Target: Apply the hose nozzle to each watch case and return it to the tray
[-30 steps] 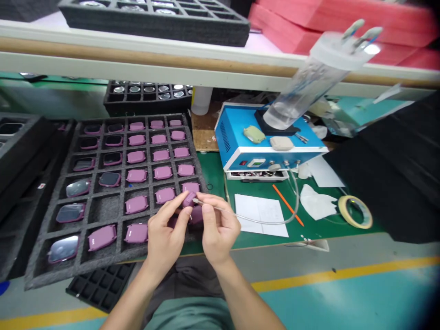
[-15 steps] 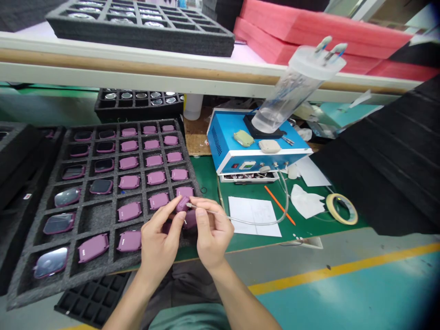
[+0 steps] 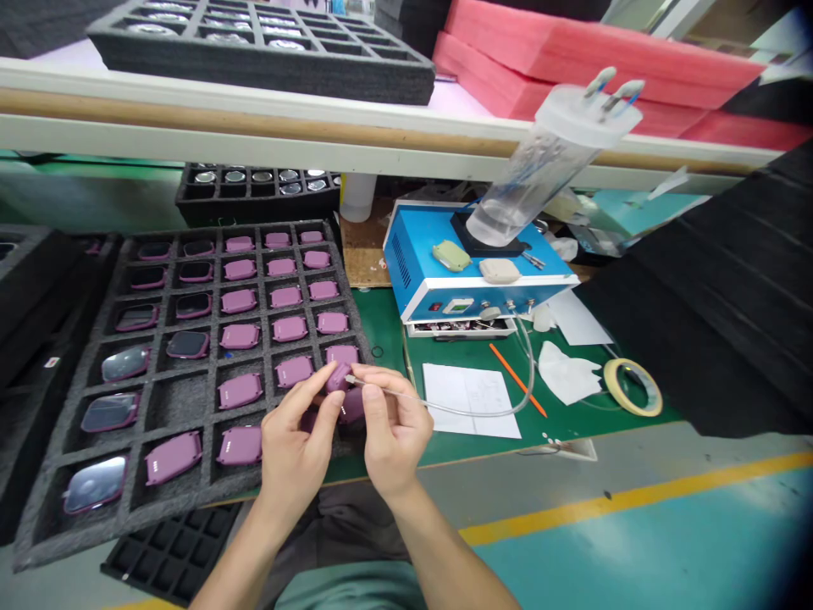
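Between the thumb and fingers of my left hand (image 3: 295,424) is a small purple watch case (image 3: 338,378), tilted on its side. My right hand (image 3: 395,428) pinches the tip of a clear thin tube (image 3: 467,413), and the tip meets the side of the case. From there the tube curves right and up to the front of a blue machine (image 3: 438,254). Under and left of my hands lies a grey foam tray (image 3: 181,402) with purple watch cases in its compartments; some lie with dark glass up. My fingers hide part of the held case.
On the machine stand a clear cylinder (image 3: 527,182) with water and two small watch cases. Right of my hands lie a white paper sheet (image 3: 470,394), an orange stick (image 3: 517,379), a white cloth piece (image 3: 567,373) and a tape roll (image 3: 633,387). A shelf edge (image 3: 254,140) runs across above.
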`<state>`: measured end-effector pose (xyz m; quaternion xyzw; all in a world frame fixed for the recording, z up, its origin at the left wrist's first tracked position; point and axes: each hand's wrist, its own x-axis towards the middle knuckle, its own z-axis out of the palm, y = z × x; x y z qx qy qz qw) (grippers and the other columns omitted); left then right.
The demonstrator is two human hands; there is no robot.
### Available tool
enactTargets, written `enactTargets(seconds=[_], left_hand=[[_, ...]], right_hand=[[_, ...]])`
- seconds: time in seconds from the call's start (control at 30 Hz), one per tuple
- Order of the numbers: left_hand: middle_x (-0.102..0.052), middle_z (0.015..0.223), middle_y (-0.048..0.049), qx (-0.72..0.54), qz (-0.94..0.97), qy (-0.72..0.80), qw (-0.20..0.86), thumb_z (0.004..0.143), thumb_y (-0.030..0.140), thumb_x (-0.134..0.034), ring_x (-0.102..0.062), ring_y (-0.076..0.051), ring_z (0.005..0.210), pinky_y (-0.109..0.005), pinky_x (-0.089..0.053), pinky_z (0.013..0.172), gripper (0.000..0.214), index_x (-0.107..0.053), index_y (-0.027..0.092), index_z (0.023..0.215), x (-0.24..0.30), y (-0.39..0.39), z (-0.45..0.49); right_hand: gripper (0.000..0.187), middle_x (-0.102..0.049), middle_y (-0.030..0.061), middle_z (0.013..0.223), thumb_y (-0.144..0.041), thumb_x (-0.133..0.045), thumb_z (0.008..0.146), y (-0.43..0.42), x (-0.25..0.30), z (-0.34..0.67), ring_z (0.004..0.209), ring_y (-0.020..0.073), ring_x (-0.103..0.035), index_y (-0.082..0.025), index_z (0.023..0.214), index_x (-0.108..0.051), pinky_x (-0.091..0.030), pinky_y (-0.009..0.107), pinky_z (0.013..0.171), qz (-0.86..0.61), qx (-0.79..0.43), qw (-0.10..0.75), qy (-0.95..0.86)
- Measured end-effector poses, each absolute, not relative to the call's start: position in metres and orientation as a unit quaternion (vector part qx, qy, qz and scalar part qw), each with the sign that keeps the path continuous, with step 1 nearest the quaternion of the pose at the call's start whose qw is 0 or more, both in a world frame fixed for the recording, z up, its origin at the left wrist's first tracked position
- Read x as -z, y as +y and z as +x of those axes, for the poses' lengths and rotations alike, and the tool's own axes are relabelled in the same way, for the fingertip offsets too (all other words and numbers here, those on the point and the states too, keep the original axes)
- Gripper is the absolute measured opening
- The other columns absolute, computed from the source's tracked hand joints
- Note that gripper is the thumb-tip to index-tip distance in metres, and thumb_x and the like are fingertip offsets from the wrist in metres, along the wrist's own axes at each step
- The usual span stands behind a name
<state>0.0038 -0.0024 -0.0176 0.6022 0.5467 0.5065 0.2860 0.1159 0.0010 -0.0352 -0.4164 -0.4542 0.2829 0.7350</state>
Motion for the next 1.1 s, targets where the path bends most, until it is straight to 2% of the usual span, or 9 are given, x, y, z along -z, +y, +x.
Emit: enactTargets(seconds=[0.23, 0.83, 1.1], left_hand=[[-0.081, 0.124, -0.0097, -0.503, 0.599, 0.553, 0.289, 0.097, 0.034, -0.071, -0.081, -0.025, 0.107, -0.035, -0.065, 0.096, 0.034, -0.080, 0.020, 0.126, 0.0174, -0.0023, 0.0035], [-0.082, 0.123, -0.0093, -0.508, 0.600, 0.548, 0.285, 0.097, 0.031, -0.072, -0.081, -0.024, 0.105, -0.032, -0.065, 0.094, 0.032, -0.080, 0.019, 0.126, 0.0162, -0.0022, 0.0039], [-0.082, 0.123, -0.0097, -0.506, 0.599, 0.550, 0.287, 0.097, 0.035, -0.071, -0.081, -0.026, 0.106, -0.035, -0.066, 0.093, 0.033, -0.080, 0.021, 0.126, 0.0168, -0.0015, 0.0035]], right_hand=[[0.011, -0.081, 0.0079, 0.102, -0.023, -0.062, 0.102, 0.0006, 0.0347, 0.1165, 0.101, 0.0204, -0.080, -0.022, 0.101, -0.074, -0.068, 0.036, 0.087, -0.434, -0.269, 0.727, -0.459], [0.012, -0.080, 0.0065, 0.103, -0.020, -0.063, 0.102, 0.0005, 0.0367, 0.1164, 0.103, 0.0188, -0.080, -0.023, 0.103, -0.074, -0.068, 0.034, 0.090, -0.417, -0.284, 0.735, -0.453], [0.012, -0.081, 0.0076, 0.101, -0.023, -0.062, 0.102, 0.0010, 0.0343, 0.1167, 0.100, 0.0204, -0.080, -0.022, 0.101, -0.074, -0.068, 0.036, 0.087, -0.433, -0.270, 0.727, -0.460]])
